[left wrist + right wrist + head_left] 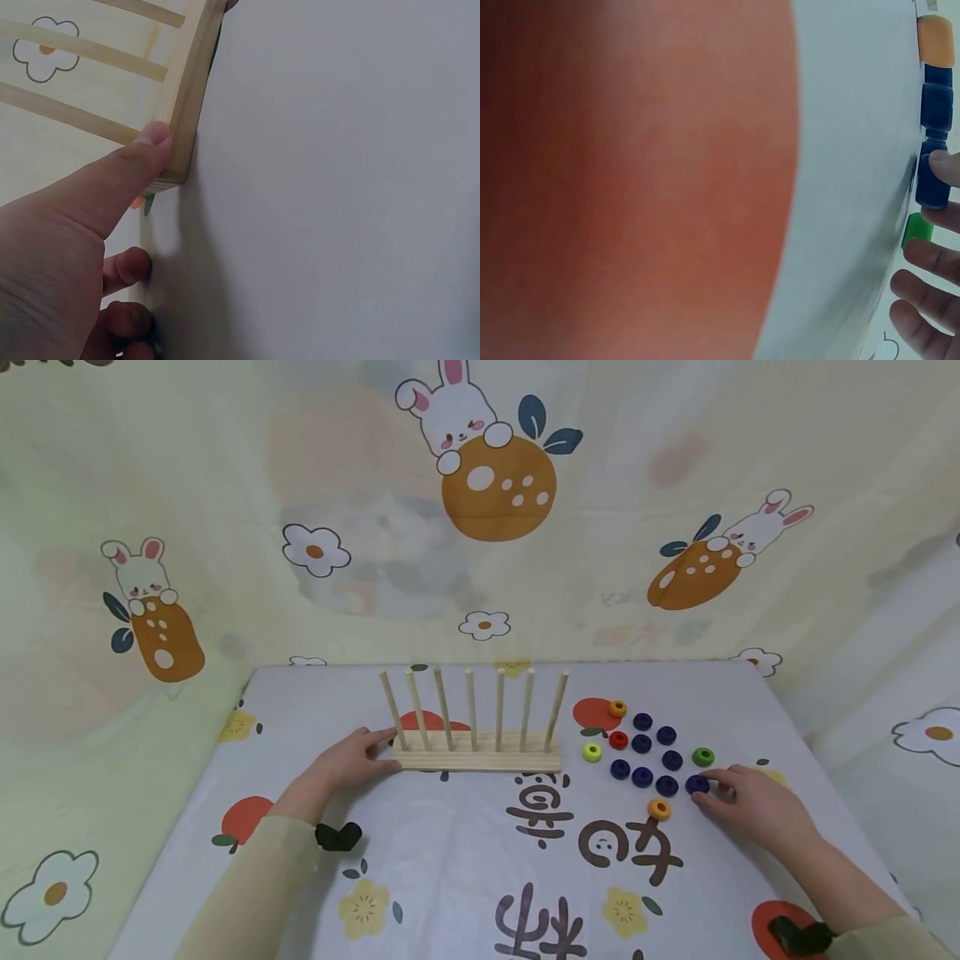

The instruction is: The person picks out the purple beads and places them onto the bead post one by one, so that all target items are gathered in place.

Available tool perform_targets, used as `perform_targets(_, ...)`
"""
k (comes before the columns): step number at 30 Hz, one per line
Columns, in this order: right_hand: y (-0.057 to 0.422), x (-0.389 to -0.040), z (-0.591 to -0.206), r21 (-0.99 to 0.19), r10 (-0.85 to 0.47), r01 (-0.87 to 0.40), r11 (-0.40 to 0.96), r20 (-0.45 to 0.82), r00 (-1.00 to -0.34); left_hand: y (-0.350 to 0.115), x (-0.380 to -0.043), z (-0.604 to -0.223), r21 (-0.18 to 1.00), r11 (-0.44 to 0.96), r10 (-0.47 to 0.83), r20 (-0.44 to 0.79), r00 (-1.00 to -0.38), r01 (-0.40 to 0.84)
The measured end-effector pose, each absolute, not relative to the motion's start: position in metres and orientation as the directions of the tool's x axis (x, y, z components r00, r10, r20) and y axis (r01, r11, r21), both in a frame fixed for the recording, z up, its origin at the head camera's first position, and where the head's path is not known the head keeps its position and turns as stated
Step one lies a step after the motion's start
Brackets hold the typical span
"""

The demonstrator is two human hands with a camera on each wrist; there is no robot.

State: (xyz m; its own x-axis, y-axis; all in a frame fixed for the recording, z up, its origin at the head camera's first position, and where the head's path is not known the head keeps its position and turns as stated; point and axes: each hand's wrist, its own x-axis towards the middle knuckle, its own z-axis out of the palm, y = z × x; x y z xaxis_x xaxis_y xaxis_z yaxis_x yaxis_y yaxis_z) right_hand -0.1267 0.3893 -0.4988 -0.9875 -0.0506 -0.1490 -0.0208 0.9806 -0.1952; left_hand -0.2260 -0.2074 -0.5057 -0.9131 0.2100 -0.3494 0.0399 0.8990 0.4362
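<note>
A wooden peg stand (480, 758) with a row of upright pegs is on the table. My left hand (351, 760) holds its left end, with the thumb (154, 135) on the base's corner in the left wrist view. At the right, my right hand (757, 802) pinches a dark blue bead (697, 785) between thumb and index finger; in the right wrist view that bead (932, 180) sits between the fingertips. A green bead (703, 757) is just behind it, and an orange bead (659, 810) lies to its front left.
Several other dark blue beads (642, 744) lie loosely grouped between the stand and my right hand. Among them are a red bead (618, 740), a yellow bead (592, 752) and another orange bead (617, 709). A printed cloth (435, 860) covers the table; a patterned curtain (375, 610) hangs behind.
</note>
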Motion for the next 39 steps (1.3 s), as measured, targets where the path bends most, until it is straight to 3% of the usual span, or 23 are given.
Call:
perform_targets(24,0.367,-0.13,-0.473,-0.201,-0.091,-0.095,0.975,0.026,-0.995,-0.207,-0.225,-0.498,0.452,0.892,0.215,-0.379,-0.9,0.023)
perform_targets(39,0.336,-0.14,-0.457,-0.243,-0.061,-0.07,0.968,0.046,-0.997,-0.207,-0.225,-0.503,0.45,0.893,0.205,-0.375,-0.904,0.016)
